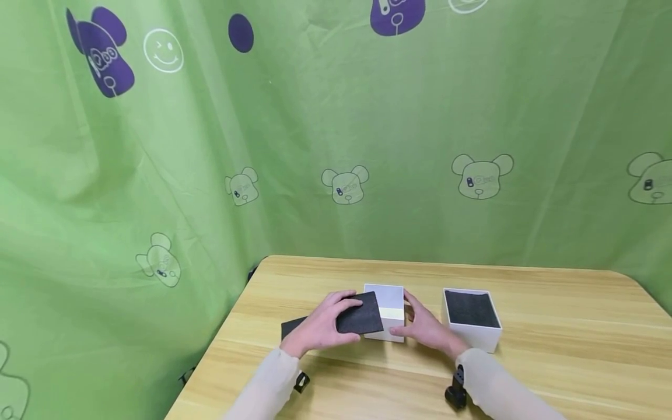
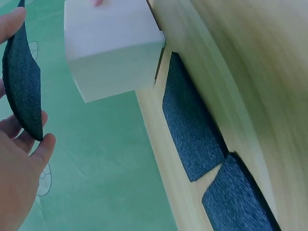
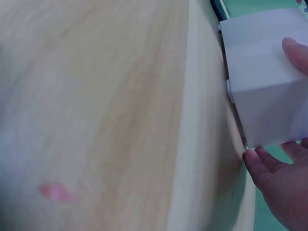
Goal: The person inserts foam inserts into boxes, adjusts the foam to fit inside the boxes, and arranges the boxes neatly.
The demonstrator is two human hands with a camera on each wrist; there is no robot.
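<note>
My left hand [image 1: 326, 324] pinches a thin black foam sheet [image 1: 362, 315] between thumb and fingers. The sheet is held tilted beside the open top of a white box [image 1: 385, 296], partly in front of it. In the left wrist view, the held sheet [image 2: 24, 82] bends slightly. My right hand [image 1: 427, 326] grips the box from its right side, thumb at the near face and fingers around the far side. More black sheets [image 2: 195, 125] lie flat on the table to the box's left, partly hidden under my left hand in the head view.
A second white box [image 1: 475, 338] stands to the right, a black sheet [image 1: 472, 309] filling its top. Both boxes rest on a wood-grain table [image 1: 567, 326]. Behind the table's far edge hangs a green printed curtain [image 1: 409, 227].
</note>
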